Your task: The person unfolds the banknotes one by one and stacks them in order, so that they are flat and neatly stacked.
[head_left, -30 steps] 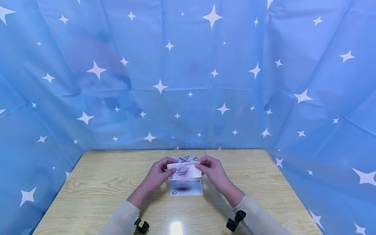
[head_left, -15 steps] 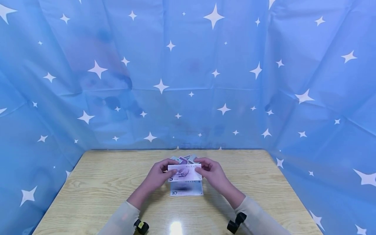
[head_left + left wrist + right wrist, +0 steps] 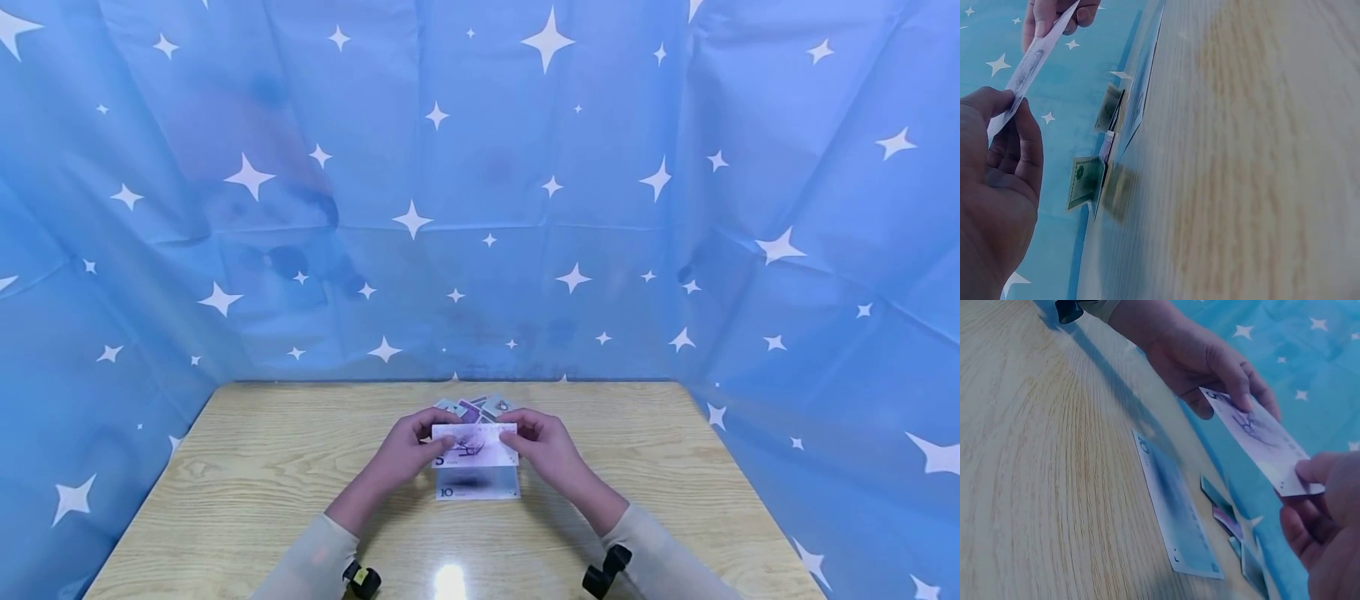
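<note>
A purple banknote [image 3: 480,448] marked 5 is stretched level between both hands, raised off the table. My left hand [image 3: 408,450] pinches its left end, thumb on the printed face and fingers behind. At the other end my right hand [image 3: 546,446] pinches it the same way. Beneath it, a blue banknote [image 3: 477,485] marked 10 lies flat on the table, its far part covered by the held note in the head view. In the right wrist view the held banknote [image 3: 1260,437] is apart from the blue banknote [image 3: 1175,512].
Behind the hands lie several folded or overlapping banknotes [image 3: 472,408]; a green one [image 3: 1086,181] stands up from the table in the left wrist view. The wooden table [image 3: 285,475] ends at a blue star-patterned curtain [image 3: 480,275].
Both hands have brought the purple banknote slightly toward the person and down, so it covers more of the blue one. More of the banknotes behind now shows.
</note>
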A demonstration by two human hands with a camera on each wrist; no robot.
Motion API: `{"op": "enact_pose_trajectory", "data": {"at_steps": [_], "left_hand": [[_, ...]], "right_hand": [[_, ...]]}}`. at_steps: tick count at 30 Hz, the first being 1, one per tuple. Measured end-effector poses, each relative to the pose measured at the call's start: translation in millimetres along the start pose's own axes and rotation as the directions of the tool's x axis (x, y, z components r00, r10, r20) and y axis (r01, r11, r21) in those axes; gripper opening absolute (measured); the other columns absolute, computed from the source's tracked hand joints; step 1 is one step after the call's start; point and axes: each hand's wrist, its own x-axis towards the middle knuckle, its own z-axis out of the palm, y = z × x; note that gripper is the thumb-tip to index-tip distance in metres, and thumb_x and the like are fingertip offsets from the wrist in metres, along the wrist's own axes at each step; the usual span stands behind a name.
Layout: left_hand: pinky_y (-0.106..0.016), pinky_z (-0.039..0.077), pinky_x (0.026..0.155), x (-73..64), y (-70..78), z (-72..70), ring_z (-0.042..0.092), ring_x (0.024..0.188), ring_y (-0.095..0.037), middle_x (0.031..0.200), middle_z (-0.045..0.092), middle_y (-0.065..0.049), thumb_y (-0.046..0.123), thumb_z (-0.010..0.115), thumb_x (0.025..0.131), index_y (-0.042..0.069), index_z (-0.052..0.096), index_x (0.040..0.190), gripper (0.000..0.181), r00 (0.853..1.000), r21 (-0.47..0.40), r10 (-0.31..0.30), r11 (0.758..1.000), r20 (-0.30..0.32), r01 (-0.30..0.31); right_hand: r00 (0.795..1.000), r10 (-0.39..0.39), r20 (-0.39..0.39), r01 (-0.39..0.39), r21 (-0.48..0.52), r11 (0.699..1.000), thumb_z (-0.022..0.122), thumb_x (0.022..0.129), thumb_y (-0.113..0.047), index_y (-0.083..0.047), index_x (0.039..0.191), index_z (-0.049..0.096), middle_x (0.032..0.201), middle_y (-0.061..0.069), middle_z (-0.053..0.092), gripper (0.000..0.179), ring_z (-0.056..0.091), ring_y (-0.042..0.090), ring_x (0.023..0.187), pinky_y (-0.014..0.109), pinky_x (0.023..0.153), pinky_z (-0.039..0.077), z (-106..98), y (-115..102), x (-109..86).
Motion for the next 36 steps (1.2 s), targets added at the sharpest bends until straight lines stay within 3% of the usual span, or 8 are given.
{"op": "enact_pose_trajectory", "data": {"at_steps": [9, 20, 36], "left_hand": [[-0.032, 0.055, 0.075, -1.0, -0.1, 3.1, 0.062, 0.094, -0.022, 0.111, 0.072, -0.005, 0.016, 0.078, 0.104, 0.023, 0.078, 0.128, 0.025, 0.997, 0.132, -0.043, 0.991, 0.057, 0.035], [-0.038, 0.056, 0.09, -1.3, -8.2, 6.9, 0.066, 0.101, -0.015, 0.113, 0.073, 0.005, 0.01, 0.08, 0.1, 0.021, 0.079, 0.124, 0.026, 0.986, 0.283, -0.086, 0.958, 0.145, 0.042], [-0.041, 0.058, 0.096, -0.9, -14.1, 9.4, 0.068, 0.107, -0.013, 0.116, 0.074, 0.006, 0.009, 0.079, 0.101, 0.016, 0.079, 0.125, 0.025, 0.978, 0.416, -0.082, 0.909, 0.19, -0.004]], "right_hand": [[0.998, 0.059, 0.03, -0.056, -0.105, 0.993, 0.079, 0.103, -0.008, -0.014, 0.119, 0.083, 0.079, 0.002, 0.056, 0.018, 0.05, 0.017, 0.073, 0.024, 0.062, 0.041, -2, 5, -4.6], [0.995, 0.058, 0.082, -0.041, -0.194, 0.98, 0.079, 0.102, -0.005, -0.013, 0.115, 0.083, 0.083, -0.001, 0.064, 0.016, 0.055, 0.015, 0.074, 0.024, 0.062, 0.046, 2, 26, -9.7], [0.992, 0.006, 0.127, 0.032, -0.299, 0.954, 0.079, 0.1, -0.001, -0.006, 0.114, 0.082, 0.09, -0.004, 0.07, 0.016, 0.059, 0.01, 0.077, 0.026, 0.067, 0.051, 7, 33, -10.7]]}}
